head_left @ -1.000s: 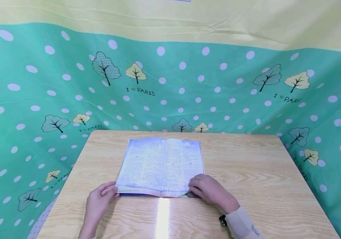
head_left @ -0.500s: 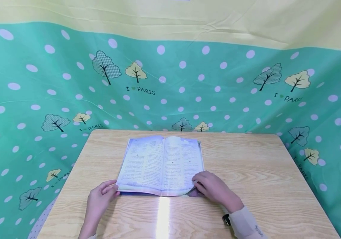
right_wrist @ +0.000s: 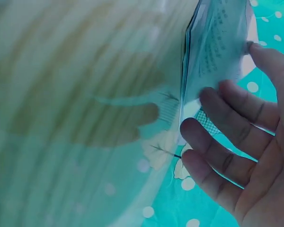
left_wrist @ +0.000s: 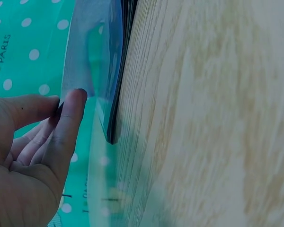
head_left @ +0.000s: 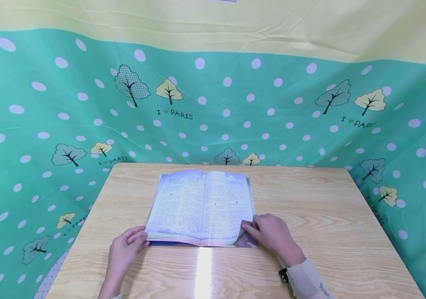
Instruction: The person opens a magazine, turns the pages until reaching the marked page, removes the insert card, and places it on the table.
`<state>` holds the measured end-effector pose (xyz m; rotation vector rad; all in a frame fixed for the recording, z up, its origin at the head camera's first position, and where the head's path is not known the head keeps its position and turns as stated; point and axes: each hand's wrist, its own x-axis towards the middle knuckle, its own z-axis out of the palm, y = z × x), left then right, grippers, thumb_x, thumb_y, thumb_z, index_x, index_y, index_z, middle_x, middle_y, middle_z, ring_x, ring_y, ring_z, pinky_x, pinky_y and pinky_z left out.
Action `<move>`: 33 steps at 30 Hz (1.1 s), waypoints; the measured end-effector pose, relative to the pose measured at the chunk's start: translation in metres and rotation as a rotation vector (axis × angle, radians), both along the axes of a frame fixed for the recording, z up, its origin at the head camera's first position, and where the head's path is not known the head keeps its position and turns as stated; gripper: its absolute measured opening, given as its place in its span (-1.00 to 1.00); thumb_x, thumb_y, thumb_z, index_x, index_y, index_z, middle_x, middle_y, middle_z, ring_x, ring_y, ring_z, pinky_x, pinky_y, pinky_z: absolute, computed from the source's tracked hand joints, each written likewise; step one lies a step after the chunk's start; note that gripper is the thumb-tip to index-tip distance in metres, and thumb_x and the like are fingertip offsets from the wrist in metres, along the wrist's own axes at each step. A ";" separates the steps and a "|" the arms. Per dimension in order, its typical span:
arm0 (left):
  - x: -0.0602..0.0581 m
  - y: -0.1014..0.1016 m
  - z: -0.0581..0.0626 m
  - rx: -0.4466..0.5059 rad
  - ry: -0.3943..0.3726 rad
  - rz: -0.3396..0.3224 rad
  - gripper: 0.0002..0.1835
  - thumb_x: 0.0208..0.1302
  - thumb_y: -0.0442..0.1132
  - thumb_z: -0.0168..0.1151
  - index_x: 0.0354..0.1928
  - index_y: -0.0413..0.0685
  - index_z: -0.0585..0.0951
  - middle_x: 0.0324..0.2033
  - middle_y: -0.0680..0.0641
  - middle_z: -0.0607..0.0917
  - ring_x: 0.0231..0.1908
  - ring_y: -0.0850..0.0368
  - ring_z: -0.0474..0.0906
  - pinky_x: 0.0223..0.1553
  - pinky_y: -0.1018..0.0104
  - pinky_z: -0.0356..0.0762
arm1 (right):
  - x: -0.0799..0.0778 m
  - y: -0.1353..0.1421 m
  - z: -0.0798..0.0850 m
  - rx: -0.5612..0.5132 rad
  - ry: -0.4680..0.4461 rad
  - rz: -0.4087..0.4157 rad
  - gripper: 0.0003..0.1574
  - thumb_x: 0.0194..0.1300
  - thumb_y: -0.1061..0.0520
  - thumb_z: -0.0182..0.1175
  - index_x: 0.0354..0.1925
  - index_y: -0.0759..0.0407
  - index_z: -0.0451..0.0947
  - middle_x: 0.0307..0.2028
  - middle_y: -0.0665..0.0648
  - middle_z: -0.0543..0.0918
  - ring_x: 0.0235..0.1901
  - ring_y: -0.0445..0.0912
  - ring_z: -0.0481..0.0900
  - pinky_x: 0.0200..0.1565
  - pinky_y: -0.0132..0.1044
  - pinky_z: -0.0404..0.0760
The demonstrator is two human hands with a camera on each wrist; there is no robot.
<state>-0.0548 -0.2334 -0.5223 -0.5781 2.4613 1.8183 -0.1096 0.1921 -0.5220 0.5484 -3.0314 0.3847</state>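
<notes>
An open book (head_left: 179, 203) lies on the table, with text on both visible pages. My left hand (head_left: 125, 249) pinches its lower left corner between thumb and fingers; in the left wrist view, the left hand (left_wrist: 42, 146) grips the edge of a thin sheet. At the lower right corner, my right hand (head_left: 272, 232) holds a turned-up page corner (head_left: 247, 237), whose dark side shows. In the right wrist view, the right hand (right_wrist: 246, 137) has its thumb at the page's edge and the other fingers slightly bent and spread beside it.
The book rests on a light wooden table (head_left: 317, 220). A green curtain (head_left: 272, 108) with white dots and printed trees hangs behind and at the sides. A bright strip of light falls on the table below the book's spine.
My right hand has shifted slightly to the right, and more of the dark page corner shows under its thumb. The left hand has stayed at the book's lower left corner.
</notes>
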 end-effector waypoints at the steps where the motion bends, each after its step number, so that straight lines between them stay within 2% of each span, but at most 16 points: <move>1: 0.000 0.000 0.000 -0.029 0.000 -0.006 -0.62 0.40 -0.29 0.26 0.18 -0.33 0.56 -0.14 -0.23 0.76 -0.20 0.01 0.74 -0.14 0.40 0.71 | 0.000 -0.001 0.000 -0.003 -0.009 0.005 -0.45 0.40 -0.36 0.13 -0.58 -0.08 0.45 -0.70 -0.15 0.33 -0.66 -0.24 0.29 -0.64 -0.38 0.33; 3: 0.001 -0.001 0.000 -0.098 0.003 -0.022 -0.60 0.42 -0.21 0.26 0.18 -0.29 0.57 -0.05 -0.25 0.73 -0.08 -0.06 0.71 -0.09 0.39 0.70 | 0.000 -0.002 -0.001 -0.014 -0.009 0.016 -0.45 0.43 -0.37 0.08 -0.41 -0.03 0.63 -0.59 -0.11 0.52 -0.54 -0.19 0.47 -0.52 -0.32 0.52; 5: 0.001 0.000 0.000 -0.169 0.010 -0.037 -0.58 0.43 -0.13 0.26 0.18 -0.26 0.58 0.02 -0.25 0.70 0.03 -0.11 0.66 -0.01 0.37 0.67 | 0.002 -0.004 -0.001 -0.040 -0.003 0.020 -0.37 0.43 -0.39 0.06 -0.13 0.08 0.70 -0.35 0.02 0.68 -0.31 -0.08 0.62 -0.30 -0.19 0.68; 7: 0.001 0.002 0.001 -0.211 0.021 -0.043 -0.58 0.44 -0.08 0.25 0.18 -0.21 0.60 0.06 -0.23 0.68 0.09 -0.13 0.62 0.03 0.34 0.65 | 0.003 -0.006 -0.001 -0.069 0.007 0.017 -0.24 0.43 -0.41 0.03 0.13 0.16 0.62 -0.09 0.16 0.71 -0.05 0.04 0.64 -0.06 -0.04 0.71; 10: -0.001 0.009 0.002 -0.167 0.045 -0.043 -0.58 0.43 -0.07 0.26 0.18 -0.18 0.61 0.05 -0.19 0.69 0.09 -0.10 0.62 0.04 0.36 0.64 | 0.003 -0.009 0.001 -0.117 0.005 0.009 -0.11 0.42 -0.45 -0.01 0.29 0.20 0.50 0.13 0.26 0.62 0.13 0.14 0.57 0.09 0.09 0.64; 13: -0.004 0.021 0.004 -0.090 0.080 -0.065 -0.58 0.41 -0.09 0.29 0.16 -0.21 0.61 0.02 -0.18 0.71 0.05 -0.05 0.65 0.00 0.44 0.64 | 0.002 -0.012 0.003 -0.147 0.011 0.021 -0.08 0.43 -0.46 -0.04 0.37 0.19 0.41 0.21 0.26 0.56 0.19 0.16 0.52 0.13 0.11 0.61; 16: -0.006 0.036 0.006 0.000 0.119 -0.100 -0.60 0.38 -0.14 0.32 0.13 -0.25 0.62 0.00 -0.19 0.72 0.00 0.00 0.68 -0.01 0.45 0.64 | 0.001 -0.017 0.005 -0.171 0.032 0.060 -0.13 0.45 -0.39 0.02 0.41 0.18 0.37 0.25 0.25 0.53 0.22 0.16 0.49 0.16 0.10 0.59; 21: -0.012 0.062 0.009 0.092 0.192 -0.187 -0.59 0.34 -0.16 0.35 0.10 -0.30 0.62 -0.02 -0.20 0.72 -0.04 0.04 0.69 -0.01 0.42 0.65 | -0.003 -0.026 0.006 -0.200 0.090 0.172 -0.35 0.48 0.06 0.17 0.43 0.22 0.32 0.26 0.24 0.52 0.22 0.11 0.50 0.21 0.01 0.57; 25: -0.018 0.082 0.011 0.126 0.228 -0.267 -0.59 0.33 -0.16 0.37 0.08 -0.31 0.63 -0.06 -0.20 0.73 -0.06 0.05 0.70 -0.01 0.40 0.66 | -0.004 -0.033 0.005 -0.217 0.089 0.244 -0.32 0.42 0.34 0.14 0.45 0.27 0.27 0.30 0.23 0.48 0.27 0.06 0.46 0.30 -0.10 0.48; 29: -0.020 0.101 0.012 0.158 0.222 -0.332 -0.59 0.32 -0.15 0.38 0.07 -0.31 0.64 -0.07 -0.24 0.73 -0.07 0.03 0.71 -0.02 0.38 0.67 | -0.004 -0.039 0.005 -0.219 0.075 0.293 -0.30 0.41 0.38 0.11 0.46 0.31 0.23 0.37 0.25 0.40 0.35 0.03 0.36 0.37 -0.15 0.36; 33: -0.021 0.112 0.012 0.199 0.209 -0.393 -0.53 0.33 -0.10 0.37 0.10 -0.33 0.61 -0.04 -0.30 0.71 -0.06 -0.05 0.70 -0.03 0.36 0.68 | -0.003 -0.044 0.005 -0.203 0.112 0.334 -0.33 0.40 0.38 0.12 0.43 0.35 0.26 0.38 0.29 0.37 0.34 0.08 0.37 0.35 -0.09 0.40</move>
